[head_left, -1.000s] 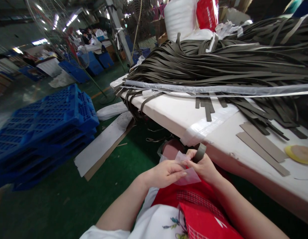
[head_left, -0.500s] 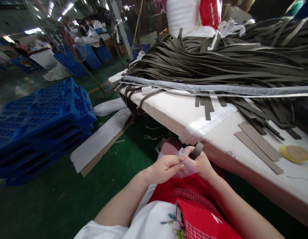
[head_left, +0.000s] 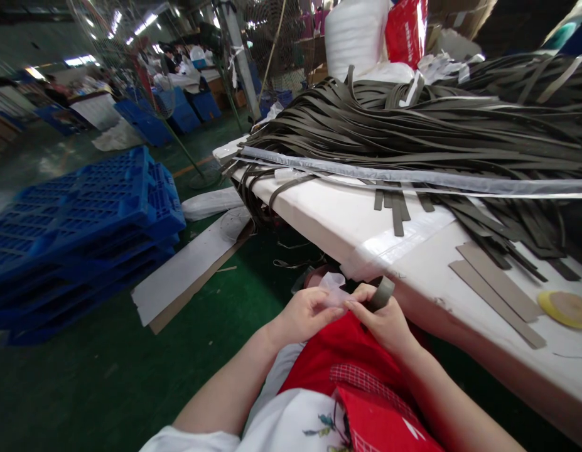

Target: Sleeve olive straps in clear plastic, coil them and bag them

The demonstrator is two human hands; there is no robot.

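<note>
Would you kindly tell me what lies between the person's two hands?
In the head view, a thin translucent sheet spans from the left hand to the right hand, which also holds a dark looped band.

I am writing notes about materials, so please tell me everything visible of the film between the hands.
The film is thin, whitish and translucent; it looks like soft plastic. It is crumpled, with one loose end sticking up beyond the fingers. The left hand and the right hand both pinch it, near the table's edge. The fingers hide part of it, so whether it is bag or sheet cannot be told.
</note>
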